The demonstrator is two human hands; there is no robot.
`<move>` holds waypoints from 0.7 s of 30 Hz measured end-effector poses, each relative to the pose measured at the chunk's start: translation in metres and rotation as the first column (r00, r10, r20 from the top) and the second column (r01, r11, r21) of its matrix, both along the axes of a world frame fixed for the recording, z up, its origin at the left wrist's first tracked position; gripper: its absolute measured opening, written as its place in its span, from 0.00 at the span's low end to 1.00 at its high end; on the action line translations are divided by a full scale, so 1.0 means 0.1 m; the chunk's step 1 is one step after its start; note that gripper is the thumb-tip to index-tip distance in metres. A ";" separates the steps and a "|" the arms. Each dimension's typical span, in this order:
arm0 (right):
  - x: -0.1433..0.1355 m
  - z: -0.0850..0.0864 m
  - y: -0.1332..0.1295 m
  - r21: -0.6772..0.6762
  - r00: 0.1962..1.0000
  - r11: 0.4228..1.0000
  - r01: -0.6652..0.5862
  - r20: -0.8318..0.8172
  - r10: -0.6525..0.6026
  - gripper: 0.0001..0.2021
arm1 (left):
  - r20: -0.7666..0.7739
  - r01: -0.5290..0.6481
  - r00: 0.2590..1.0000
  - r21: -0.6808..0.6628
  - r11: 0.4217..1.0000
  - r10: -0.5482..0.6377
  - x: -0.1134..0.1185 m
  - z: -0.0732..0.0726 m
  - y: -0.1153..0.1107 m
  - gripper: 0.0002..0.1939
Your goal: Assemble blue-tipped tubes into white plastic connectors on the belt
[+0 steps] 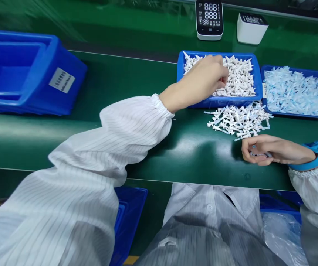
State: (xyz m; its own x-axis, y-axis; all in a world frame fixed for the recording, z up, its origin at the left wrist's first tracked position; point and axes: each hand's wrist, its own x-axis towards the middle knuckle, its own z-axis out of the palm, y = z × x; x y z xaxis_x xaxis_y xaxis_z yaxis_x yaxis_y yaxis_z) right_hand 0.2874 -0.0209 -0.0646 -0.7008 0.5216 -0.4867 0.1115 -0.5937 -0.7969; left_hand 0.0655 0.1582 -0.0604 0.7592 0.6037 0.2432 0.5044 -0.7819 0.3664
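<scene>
Spillage is rated the main risk. Left hand (pixel 209 76) is lowered, fingers bent together, into a blue rectangular plastic tray (pixel 238 99) of small white tapered plastic pieces (pixel 240 75); whether one is pinched cannot be told, tips hidden. If neighbours get snagged, pieces could be flicked over the near rim. Right hand (pixel 267 146) is curled around a few small whitish plastic parts (pixel 264 154), just above the glossy green desk (pixel 203 157); these could be dropped if the curl is loosened. Loose heap of slim white-and-pale-blue plastic parts (pixel 238 120) is left unwalled near both trays, so it could be scattered by a sleeve, or mixed with pale-blue translucent pieces (pixel 294 90) in the shallower blue tray (pixel 297 115) at right.
</scene>
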 end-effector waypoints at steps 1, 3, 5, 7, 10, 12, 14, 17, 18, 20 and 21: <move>-0.02 -0.01 0.00 -0.007 1.000 1.000 -0.007 0.011 0.007 0.09 | 0.027 0.009 1.000 -0.015 1.000 -0.009 0.01 -0.01 0.00 0.09; -0.03 -0.02 0.00 -0.001 0.999 1.000 -0.015 0.037 0.015 0.09 | 0.090 0.019 0.996 -0.044 0.999 -0.015 0.01 -0.02 0.02 0.08; -0.02 -0.01 0.00 0.043 0.996 0.998 -0.042 0.080 0.038 0.12 | 0.136 0.026 0.991 -0.057 0.998 -0.018 0.00 -0.02 0.05 0.07; 0.00 0.01 -0.01 0.106 0.986 0.989 -0.099 0.143 0.083 0.15 | 0.144 0.022 0.989 -0.046 0.999 -0.015 -0.02 -0.01 0.09 0.08; 0.00 0.04 -0.01 0.166 0.970 0.974 -0.157 0.213 0.120 0.18 | 0.109 0.002 0.994 0.002 1.000 -0.003 -0.07 0.06 0.08 0.11; -0.01 0.04 -0.01 0.170 0.977 0.977 -0.126 0.191 0.093 0.17 | 0.068 0.013 0.998 0.037 0.999 -0.015 -0.10 0.11 0.02 0.12; -0.03 0.03 -0.01 0.156 0.991 0.986 -0.052 0.133 0.032 0.16 | -0.002 0.037 0.999 0.062 0.997 -0.037 -0.12 0.13 -0.05 0.12; -0.05 0.01 -0.01 0.132 0.994 0.989 0.070 0.075 -0.080 0.17 | -0.103 0.057 0.993 0.089 0.994 -0.048 -0.10 0.11 -0.10 0.09; -0.05 0.00 -0.01 0.130 0.991 0.986 0.106 0.071 -0.116 0.17 | -0.119 0.058 0.992 0.100 0.993 -0.046 -0.10 0.08 -0.10 0.08; -0.05 -0.01 -0.01 0.126 0.981 0.978 0.169 0.074 -0.179 0.18 | -0.108 0.061 0.993 0.125 0.990 -0.048 -0.08 0.03 -0.06 0.08; -0.05 -0.02 -0.01 0.123 0.976 0.973 0.197 0.071 -0.207 0.19 | -0.095 0.066 0.994 0.135 0.989 -0.053 -0.07 0.00 -0.04 0.08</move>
